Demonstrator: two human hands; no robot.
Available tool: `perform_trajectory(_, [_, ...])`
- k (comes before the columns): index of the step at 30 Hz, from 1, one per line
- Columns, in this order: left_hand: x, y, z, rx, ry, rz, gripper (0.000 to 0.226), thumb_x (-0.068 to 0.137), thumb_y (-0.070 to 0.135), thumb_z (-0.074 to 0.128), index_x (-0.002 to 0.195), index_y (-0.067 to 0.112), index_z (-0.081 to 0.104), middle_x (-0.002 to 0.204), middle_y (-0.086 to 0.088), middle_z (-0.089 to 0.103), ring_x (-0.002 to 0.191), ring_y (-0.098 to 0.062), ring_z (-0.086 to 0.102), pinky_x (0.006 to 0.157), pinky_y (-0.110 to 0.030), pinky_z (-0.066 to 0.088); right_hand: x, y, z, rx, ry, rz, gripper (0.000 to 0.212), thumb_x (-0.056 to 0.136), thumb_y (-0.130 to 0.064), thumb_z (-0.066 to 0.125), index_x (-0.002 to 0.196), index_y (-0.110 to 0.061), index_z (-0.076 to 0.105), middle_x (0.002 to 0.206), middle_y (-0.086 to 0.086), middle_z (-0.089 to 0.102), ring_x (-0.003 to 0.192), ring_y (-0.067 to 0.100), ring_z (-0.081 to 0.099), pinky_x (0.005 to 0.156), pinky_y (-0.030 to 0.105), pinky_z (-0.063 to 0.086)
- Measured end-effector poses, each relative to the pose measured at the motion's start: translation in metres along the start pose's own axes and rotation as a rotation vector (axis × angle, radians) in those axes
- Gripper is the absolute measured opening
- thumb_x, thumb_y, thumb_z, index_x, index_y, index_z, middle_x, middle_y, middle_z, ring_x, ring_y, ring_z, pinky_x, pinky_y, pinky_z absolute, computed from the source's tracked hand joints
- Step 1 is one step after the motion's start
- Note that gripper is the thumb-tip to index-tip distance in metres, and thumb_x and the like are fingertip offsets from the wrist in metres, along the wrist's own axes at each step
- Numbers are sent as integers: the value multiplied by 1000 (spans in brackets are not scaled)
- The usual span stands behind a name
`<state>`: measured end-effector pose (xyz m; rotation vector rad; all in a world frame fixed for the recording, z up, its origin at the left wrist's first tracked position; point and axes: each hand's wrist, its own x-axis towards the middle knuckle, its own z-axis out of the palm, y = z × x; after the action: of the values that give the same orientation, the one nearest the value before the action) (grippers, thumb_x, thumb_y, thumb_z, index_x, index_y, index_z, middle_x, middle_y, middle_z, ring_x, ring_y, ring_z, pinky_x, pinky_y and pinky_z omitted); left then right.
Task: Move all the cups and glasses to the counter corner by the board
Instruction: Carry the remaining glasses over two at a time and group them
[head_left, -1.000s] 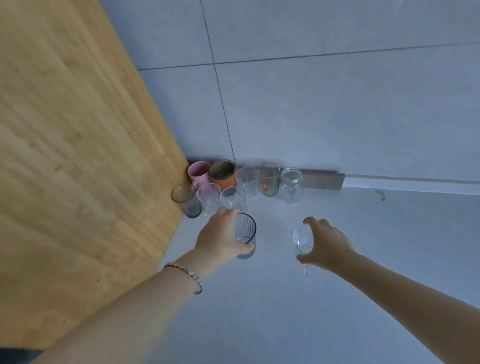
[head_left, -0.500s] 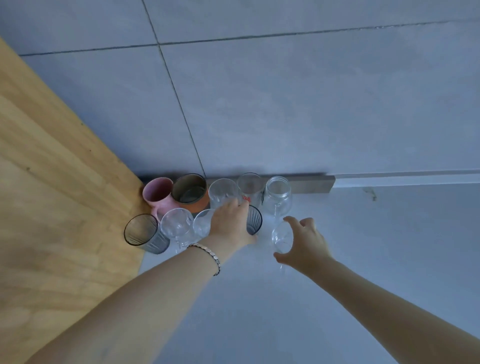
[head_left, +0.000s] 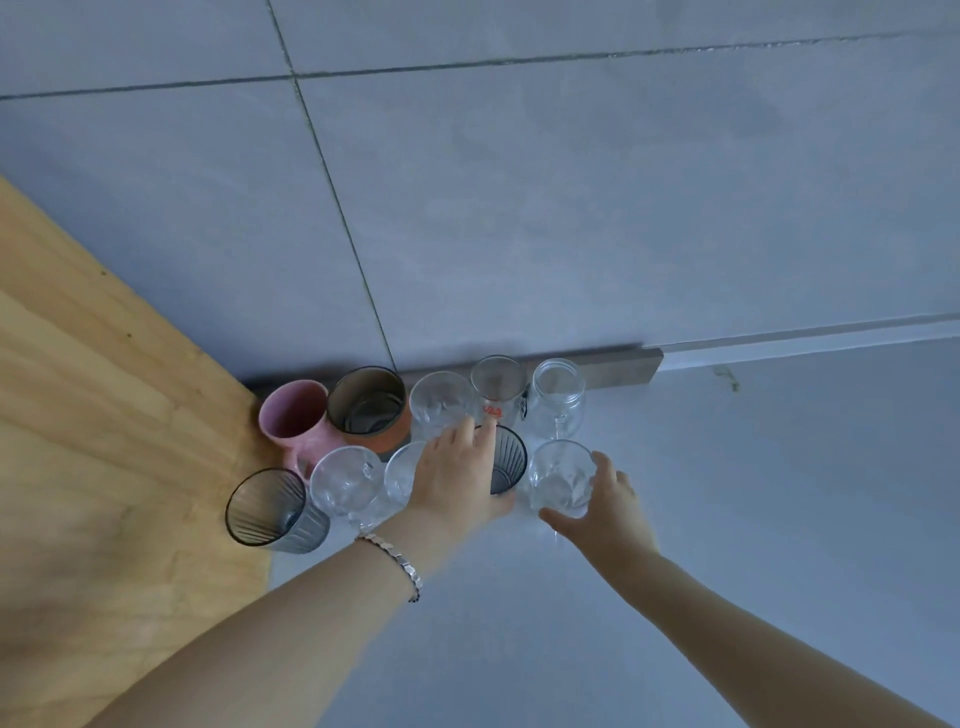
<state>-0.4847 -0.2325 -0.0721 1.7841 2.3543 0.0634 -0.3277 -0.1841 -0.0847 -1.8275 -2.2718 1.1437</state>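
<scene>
Several cups and glasses stand in two rows in the counter corner beside the wooden board (head_left: 93, 426). The back row has a pink mug (head_left: 296, 415), an orange cup (head_left: 371, 408), a clear glass (head_left: 439, 402), a glass with red print (head_left: 498, 387) and a glass jar (head_left: 558, 397). In front stand a dark ribbed tumbler (head_left: 270, 512) and two clear glasses (head_left: 343, 480). My left hand (head_left: 457, 478) is wrapped around a second dark ribbed tumbler (head_left: 508, 465). My right hand (head_left: 605, 506) grips a clear stemmed glass (head_left: 561, 475) just to its right.
A grey tiled wall (head_left: 519, 208) rises behind the cups, with a dark strip (head_left: 618, 366) along its base. The grey counter (head_left: 727, 493) stretches to the right and toward me.
Both hands have moved toward the corner with their glasses. The dark tumbler and the stemmed glass now sit at the right end of the front row.
</scene>
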Motion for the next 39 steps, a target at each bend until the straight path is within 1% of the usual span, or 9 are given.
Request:
perform_trajectory(9, [-6,-1,-1,11,-68,-16,92,81,54,58,148,9,15,143,-13,36,130,-28,41,105,-36,38,-6,-12,0,45,-62,29,103,81,-35,71,150,-5,1,153,12,27,139,26,34,109,34,33])
perform_trajectory(13, [-17,15,-10,165,38,109,94,51,46,84,127,0,53,124,-24,59,104,-37,65,85,-39,55,-20,7,-25,-87,-134,30,71,85,-37,64,142,-11,30,141,9,46,129,26,47,103,34,41])
perform_trajectory(16, [-22,50,-21,196,62,332,56,56,41,69,103,12,61,99,-9,69,80,-28,71,67,-30,58,-36,44,-59,-205,-195,41,47,90,-34,56,133,-16,48,135,4,55,127,21,48,103,29,40])
perform_trajectory(18, [-25,92,-30,85,-142,363,43,78,38,40,108,14,60,108,-4,65,97,-27,66,80,-30,54,-49,75,-85,-224,-206,77,43,92,-33,54,131,-15,50,134,3,56,128,20,47,104,29,39])
perform_trajectory(22, [-22,187,-28,-69,-473,279,24,89,32,50,106,18,60,115,-3,62,112,-25,59,93,-31,46,-85,146,-141,-226,-180,167,39,93,-30,52,128,-14,53,134,4,55,128,20,47,104,30,38])
perform_trajectory(27, [-26,336,-15,-87,-506,371,5,87,27,50,87,24,54,98,-3,60,89,-23,55,83,-29,46,-147,263,-218,-213,-122,296,40,94,-31,51,130,-14,51,137,5,51,128,22,46,103,32,38])
perform_trajectory(33, [-64,548,7,-69,-485,534,4,87,26,48,87,24,51,111,-2,64,103,-24,60,81,-26,43,-245,432,-324,-190,-18,449,39,96,-29,46,130,-11,50,135,7,51,122,25,51,97,34,43])
perform_trajectory(36, [-89,648,24,-63,-507,601,5,88,27,48,90,23,51,114,-2,63,99,-22,58,86,-28,45,-293,517,-372,-182,40,551,33,92,-24,48,114,-3,61,106,11,59,96,26,57,79,31,44])
perform_trajectory(39, [-107,734,38,-38,-517,672,6,87,28,46,90,24,50,112,-2,63,104,-23,59,85,-28,45,-334,587,-412,-134,151,658,35,91,-26,51,122,-12,56,122,8,57,111,27,56,87,31,44])
